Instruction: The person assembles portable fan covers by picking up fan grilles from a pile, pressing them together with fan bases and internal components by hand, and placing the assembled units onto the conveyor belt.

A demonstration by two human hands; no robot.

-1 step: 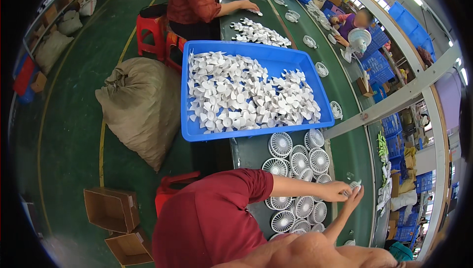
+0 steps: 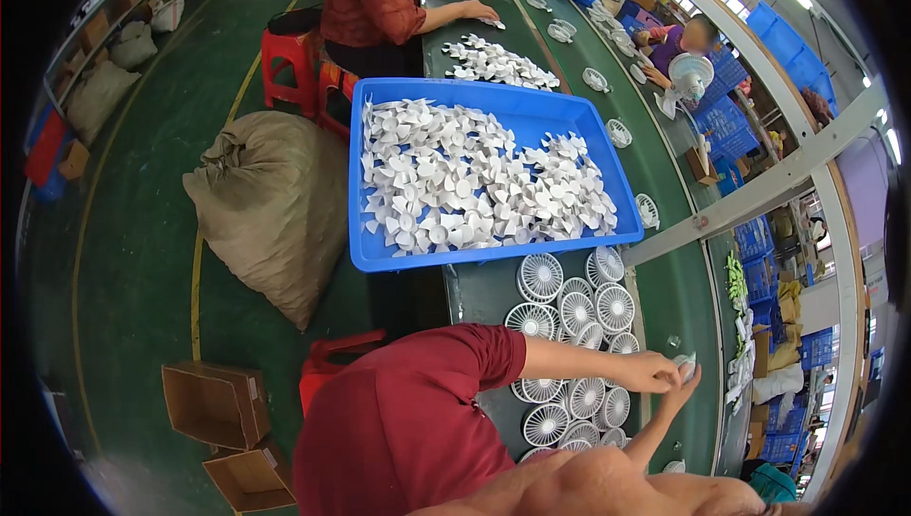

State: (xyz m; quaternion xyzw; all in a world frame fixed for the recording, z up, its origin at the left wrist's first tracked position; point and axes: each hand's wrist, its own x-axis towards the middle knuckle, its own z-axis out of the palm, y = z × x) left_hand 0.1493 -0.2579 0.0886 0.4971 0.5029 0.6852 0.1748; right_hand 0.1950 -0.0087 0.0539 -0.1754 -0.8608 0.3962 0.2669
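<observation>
My right hand [image 2: 680, 388] is closed around a small white round part [image 2: 684, 365], which looks like a fan piece, over the green conveyor belt [image 2: 678, 303]. Bent and close together, the fingers of my left hand [image 2: 655, 372] meet the right hand at this part. Whether the left fingers grip it too is hidden. Below and left of the hands, white round fan grilles [image 2: 615, 308] lie in rows and stacks on the table, partly covered by my left forearm. Past them stands a blue tray [image 2: 569, 115] heaped with white fan blades [image 2: 446, 179].
A co-worker in a patterned red top [image 2: 375, 4] sits beyond the tray near another blade pile [image 2: 498, 63]. Clear round parts [image 2: 595, 80] lie along the belt. A white metal post [image 2: 750, 193] crosses at right. A full sack [image 2: 275, 212] and cardboard boxes [image 2: 216, 405] stand left.
The white part sits slightly lower and is turned differently between my hands. My left hand has shifted a little towards the right one; the rest looks the same.
</observation>
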